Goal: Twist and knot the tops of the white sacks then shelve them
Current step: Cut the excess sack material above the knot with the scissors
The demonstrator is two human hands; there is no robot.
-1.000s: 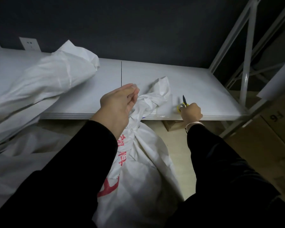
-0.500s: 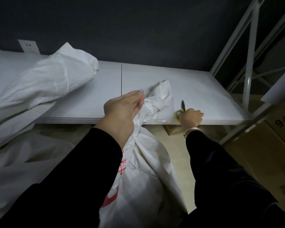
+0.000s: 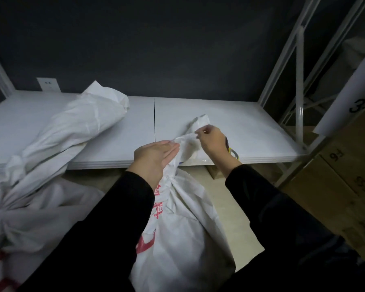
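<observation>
DESK: What is nearest the lens?

PHOTOGRAPHER: At 6 o'clock, a white woven plastic sack with red lettering (image 3: 183, 239) stands on the floor against the shelf's front edge. Its neck is gathered upward, likely so the top can be worked at shelf height.

DESK: And the hands?

PHOTOGRAPHER: The left hand (image 3: 154, 157), at centre, lies along the gathered neck with fingers nearly straight, apparently steadying the twist; its thumb is hidden. At its 2 o'clock the right hand (image 3: 212, 141) pinches the sack's loose top in curled fingers, and a strip runs taut between both hands. The knot looks begun, not finished.

DESK: Beyond them?

PHOTOGRAPHER: Yellow-handled scissors (image 3: 233, 152) lie just behind the right wrist on the flat white shelf board (image 3: 251, 127). At 10 o'clock a second long white sack (image 3: 82, 125) lies on that board, its lower end spilling over the front edge. A dark wall (image 3: 177, 49) closes the frame at 12.
</observation>
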